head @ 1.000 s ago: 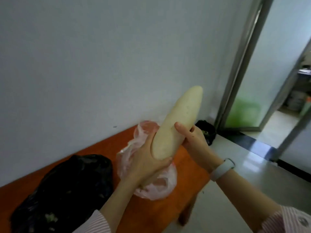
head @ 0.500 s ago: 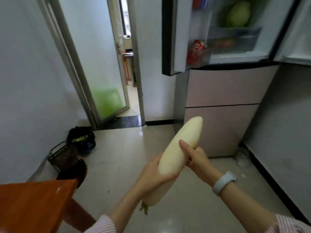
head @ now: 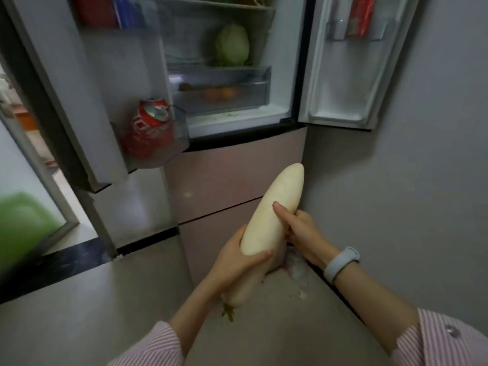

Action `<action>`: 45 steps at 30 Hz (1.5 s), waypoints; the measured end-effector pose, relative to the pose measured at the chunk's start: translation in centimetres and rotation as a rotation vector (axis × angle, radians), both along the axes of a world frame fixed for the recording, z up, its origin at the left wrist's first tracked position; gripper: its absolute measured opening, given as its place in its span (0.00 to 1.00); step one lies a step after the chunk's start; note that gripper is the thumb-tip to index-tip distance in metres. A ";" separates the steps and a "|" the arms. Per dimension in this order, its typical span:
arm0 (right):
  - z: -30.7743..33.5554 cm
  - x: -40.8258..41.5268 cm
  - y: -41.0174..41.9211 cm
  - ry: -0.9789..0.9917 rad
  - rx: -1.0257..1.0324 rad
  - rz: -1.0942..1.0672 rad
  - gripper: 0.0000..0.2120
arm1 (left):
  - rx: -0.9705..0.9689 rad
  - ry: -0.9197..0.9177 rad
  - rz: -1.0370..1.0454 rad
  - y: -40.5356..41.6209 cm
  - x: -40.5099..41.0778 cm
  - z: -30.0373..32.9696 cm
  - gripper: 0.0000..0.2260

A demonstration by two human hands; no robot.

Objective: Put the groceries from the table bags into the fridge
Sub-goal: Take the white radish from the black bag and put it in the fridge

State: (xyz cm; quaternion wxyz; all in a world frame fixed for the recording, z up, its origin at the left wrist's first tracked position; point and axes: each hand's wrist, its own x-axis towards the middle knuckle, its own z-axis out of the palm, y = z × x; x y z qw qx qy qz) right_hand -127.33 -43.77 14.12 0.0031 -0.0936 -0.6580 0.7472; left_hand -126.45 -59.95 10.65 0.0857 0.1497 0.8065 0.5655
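Note:
A long white radish (head: 272,215) is held tilted, thick end up and to the right, in front of the open fridge (head: 237,112). My left hand (head: 237,262) grips its lower half from the left. My right hand (head: 303,231) grips its upper half from the right, thumb lying across the front. The radish's stem end pokes out below my left hand. Both upper fridge doors stand open. A green cabbage (head: 232,46) sits on a shelf above a clear drawer (head: 224,85) with orange items inside.
The left door bin holds a red can (head: 150,122). A red packet (head: 360,15) stands in the right door's shelf. Pink lower drawers (head: 224,180) are closed. A grey wall (head: 409,194) runs on the right. Crumpled plastic (head: 295,268) lies on the floor. A doorway opens at left.
The view has swung from the orange table and its bags, across the floor, to the open fridge, which is now close in front. Both hands keep the same hold on the radish.

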 end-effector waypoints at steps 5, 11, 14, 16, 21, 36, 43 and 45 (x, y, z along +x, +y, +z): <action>4.4 -9.5 3.6 0.157 0.072 -0.018 0.16 | 0.115 0.034 -0.019 3.8 -9.8 4.7 0.26; 9.0 -19.7 7.4 0.417 0.258 0.079 0.15 | 0.251 0.113 0.098 7.3 -20.9 9.7 0.27; 10.0 -25.0 8.8 0.510 0.439 0.083 0.17 | 0.334 0.107 0.221 8.9 -26.8 12.2 0.19; 10.6 -28.5 9.9 0.548 0.537 0.103 0.18 | 0.418 0.096 0.298 10.2 -30.7 14.1 0.20; 13.5 -35.7 10.7 0.646 0.637 0.284 0.23 | 0.696 0.112 0.367 12.5 -38.9 18.7 0.23; 19.1 -55.3 9.7 0.873 0.632 0.094 0.32 | 0.075 0.330 0.424 8.9 -56.1 24.6 0.20; 22.3 -64.4 7.3 0.906 0.802 0.092 0.31 | -0.732 0.573 0.658 2.8 -64.2 25.6 0.24; 22.8 -66.8 6.1 0.906 0.870 0.098 0.30 | -0.879 0.556 0.696 1.0 -65.9 24.9 0.26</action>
